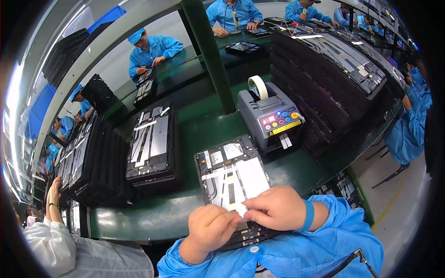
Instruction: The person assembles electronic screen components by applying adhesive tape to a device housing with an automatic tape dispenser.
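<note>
An opened tablet [254, 173] lies in front of me, its silver battery area, dark cables and white tape strips facing up. Over its near half, my left hand [211, 228] is closed with thumb and fingers pinched. My right hand [277, 209], with a blue band at the wrist, pinches close beside it, the fingertips of both almost meeting. Whatever is between the fingers is too small or too hidden to name. Just beyond the tablet, to the right, stands a grey tape dispenser [269, 113] with a white roll on top and a short strip sticking out of its front.
Left of my tablet is a stack of opened tablets in black trays [150, 143], with more stacks [79, 153] farther left. A tall stack of black trays [306, 88] rises at the right. A green post [208, 55] stands behind the dispenser. Co-workers sit around the green bench [185, 204].
</note>
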